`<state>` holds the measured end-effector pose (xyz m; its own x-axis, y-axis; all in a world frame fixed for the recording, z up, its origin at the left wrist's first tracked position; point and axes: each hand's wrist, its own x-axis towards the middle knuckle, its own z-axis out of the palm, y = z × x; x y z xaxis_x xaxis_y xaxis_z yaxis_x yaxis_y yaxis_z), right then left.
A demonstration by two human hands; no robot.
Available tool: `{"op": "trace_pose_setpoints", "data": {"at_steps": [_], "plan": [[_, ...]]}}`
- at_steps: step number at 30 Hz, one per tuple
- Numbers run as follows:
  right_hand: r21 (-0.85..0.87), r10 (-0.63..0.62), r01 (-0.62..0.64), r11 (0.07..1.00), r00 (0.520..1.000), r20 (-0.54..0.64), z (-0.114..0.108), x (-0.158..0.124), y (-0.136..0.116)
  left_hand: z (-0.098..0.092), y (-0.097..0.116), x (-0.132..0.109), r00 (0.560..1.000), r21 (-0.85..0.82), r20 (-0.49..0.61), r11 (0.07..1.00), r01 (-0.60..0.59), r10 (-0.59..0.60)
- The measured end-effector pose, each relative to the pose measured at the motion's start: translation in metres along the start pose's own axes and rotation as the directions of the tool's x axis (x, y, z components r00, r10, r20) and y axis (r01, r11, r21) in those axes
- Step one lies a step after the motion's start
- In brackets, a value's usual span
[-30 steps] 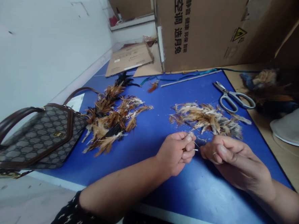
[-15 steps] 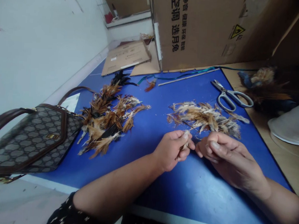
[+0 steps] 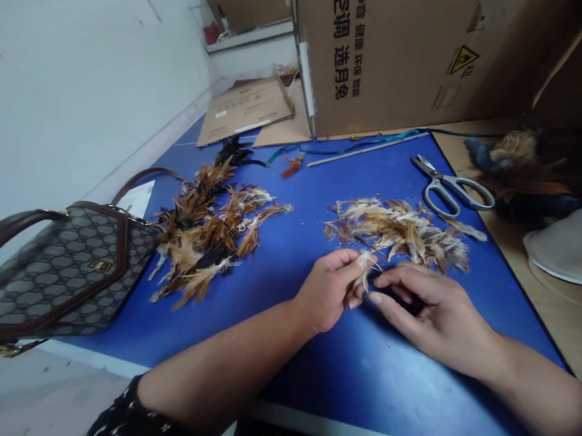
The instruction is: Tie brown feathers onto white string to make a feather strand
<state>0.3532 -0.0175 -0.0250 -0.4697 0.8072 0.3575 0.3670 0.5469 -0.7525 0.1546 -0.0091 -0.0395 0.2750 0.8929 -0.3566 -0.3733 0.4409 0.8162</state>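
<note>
My left hand (image 3: 329,287) pinches a small pale feather bunch (image 3: 360,278), its thin white quills sticking out toward the right. Close beside those quills is my right hand (image 3: 436,312), thumb and fingers apart, with nothing visible between them. Just beyond both hands lies a loose pile of tan and whitish feathers (image 3: 403,228) on the blue table mat (image 3: 283,349). A larger pile of brown, tan and black feathers (image 3: 206,226) is spread on the left part of the mat.
Silver scissors (image 3: 445,188) lie behind the right pile. A patterned handbag (image 3: 65,270) stands at the left edge. A big cardboard box (image 3: 404,60) and flat cardboard (image 3: 248,110) are at the back. A thin stick (image 3: 369,149) and dark feathers (image 3: 525,173) lie farther off.
My right hand has opened, its thumb and fingers spreading apart. More of the pale bunch and its white quills now shows in my left hand, which has shifted slightly left.
</note>
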Motion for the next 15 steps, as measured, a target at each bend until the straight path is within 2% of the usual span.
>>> {"op": "trace_pose_setpoints", "data": {"at_steps": [4,7,11,15], "plan": [[0.018,-0.037,0.036,0.999,0.997,0.063,0.006,-0.001,0.002,0.0,-0.002,0.0,0.999,0.016,0.008,0.999,-0.04,0.04],[0.074,0.005,-0.01,0.997,0.998,0.062,0.005,-0.002,-0.001,0.0,-0.004,0.0,0.998,0.03,0.016,0.998,-0.058,0.058],[0.217,0.145,-0.144,0.965,0.989,0.011,-0.002,-0.001,-0.007,0.0,-0.005,0.0,0.997,0.054,0.046,0.997,-0.06,0.057],[0.372,0.338,-0.287,0.883,0.938,-0.076,-0.012,-0.001,-0.005,0.002,-0.004,-0.003,0.994,0.044,0.082,0.996,-0.08,0.076]]}}
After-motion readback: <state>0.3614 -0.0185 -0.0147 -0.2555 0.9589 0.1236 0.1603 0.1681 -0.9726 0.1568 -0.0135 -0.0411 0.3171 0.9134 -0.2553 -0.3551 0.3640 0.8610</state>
